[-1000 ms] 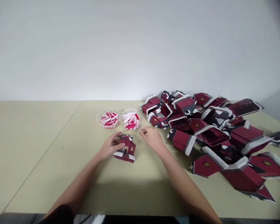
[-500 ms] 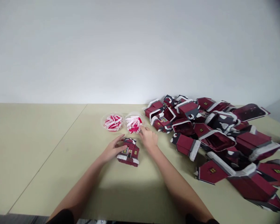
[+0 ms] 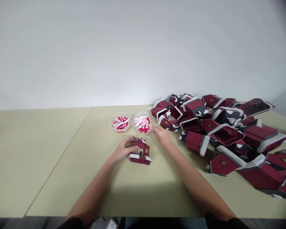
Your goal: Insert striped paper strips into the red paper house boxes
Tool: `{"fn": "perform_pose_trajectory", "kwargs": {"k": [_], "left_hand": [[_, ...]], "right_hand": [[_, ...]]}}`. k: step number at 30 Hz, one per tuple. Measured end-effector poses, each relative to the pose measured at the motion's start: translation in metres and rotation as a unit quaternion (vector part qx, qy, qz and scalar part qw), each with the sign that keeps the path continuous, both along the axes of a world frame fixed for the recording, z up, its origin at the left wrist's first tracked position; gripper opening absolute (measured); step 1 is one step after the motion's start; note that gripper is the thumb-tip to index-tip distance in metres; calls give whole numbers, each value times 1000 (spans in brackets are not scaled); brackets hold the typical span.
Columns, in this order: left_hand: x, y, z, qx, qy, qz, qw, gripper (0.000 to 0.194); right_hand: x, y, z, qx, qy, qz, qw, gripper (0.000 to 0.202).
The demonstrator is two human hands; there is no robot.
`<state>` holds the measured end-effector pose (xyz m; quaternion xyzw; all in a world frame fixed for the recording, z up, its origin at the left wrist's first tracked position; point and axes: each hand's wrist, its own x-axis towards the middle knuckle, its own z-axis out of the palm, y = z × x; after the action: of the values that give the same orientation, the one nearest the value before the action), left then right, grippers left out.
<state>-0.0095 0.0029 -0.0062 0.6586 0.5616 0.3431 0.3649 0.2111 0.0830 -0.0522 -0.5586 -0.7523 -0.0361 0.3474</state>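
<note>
My left hand point(image 3: 125, 148) is closed around the left side of a small dark-red model house point(image 3: 144, 149), its thumb across the front. The house has yellow windows, a snowy dark roof top and a white-edged base. It rests on the table. At the right rim of a clear round bowl point(image 3: 135, 118), my right hand point(image 3: 163, 136) has its fingers pinched on the end of a red-and-white striped strip point(image 3: 150, 127). Several more such strips point(image 3: 141, 122) lie in that bowl.
A second clear bowl point(image 3: 111, 120) of striped strips point(image 3: 121, 124) stands just left of the first. On the right, a large heap of similar red houses point(image 3: 195, 141) spreads from the wall point(image 3: 109, 57) toward the front of the pale table point(image 3: 73, 171).
The view has shifted, so everything sits further right in it. My right fingertips have drawn slightly outward at the bowl's right rim. My left hand still holds the house.
</note>
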Motion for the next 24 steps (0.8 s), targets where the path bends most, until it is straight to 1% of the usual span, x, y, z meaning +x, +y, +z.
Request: {"fn": "perform_pose_trajectory", "kwargs": {"k": [2, 4, 6, 7, 9, 11, 13, 15, 18, 20, 24], "left_hand": [[-1, 1, -2, 18, 7, 14, 1000, 88], [-2, 3, -5, 45, 16, 39, 998, 85], [-1, 3, -7, 71, 18, 62, 995, 84], [-1, 3, -8, 82, 17, 71, 994, 83], [-1, 3, -9, 102, 18, 79, 991, 82], [-2, 4, -11, 125, 22, 76, 989, 79], [-4, 6, -11, 152, 23, 59, 986, 75], [-5, 8, -12, 176, 19, 40, 983, 73], [-7, 10, -12, 193, 20, 31, 981, 71], [-8, 9, -11, 201, 29, 33, 979, 68], [-10, 5, -6, 214, 51, 21, 975, 66]], "right_hand": [[5, -6, -6, 37, 57, 0, 998, 35], [8, -15, -10, 90, 138, 9, 986, 34], [6, -26, -14, 143, 235, 33, 961, 34], [4, -31, -16, 154, 284, 51, 945, 35], [-4, -40, -20, 131, 377, 103, 911, 38], [-15, -46, -26, 73, 439, 175, 878, 40], [-24, -49, -32, 38, 448, 241, 860, 38], [-30, -50, -36, 48, 421, 276, 863, 33], [-33, -52, -38, 95, 369, 290, 878, 27], [-34, -53, -39, 113, 352, 293, 882, 26], [-39, -53, -39, 116, 376, 283, 875, 22]]}}
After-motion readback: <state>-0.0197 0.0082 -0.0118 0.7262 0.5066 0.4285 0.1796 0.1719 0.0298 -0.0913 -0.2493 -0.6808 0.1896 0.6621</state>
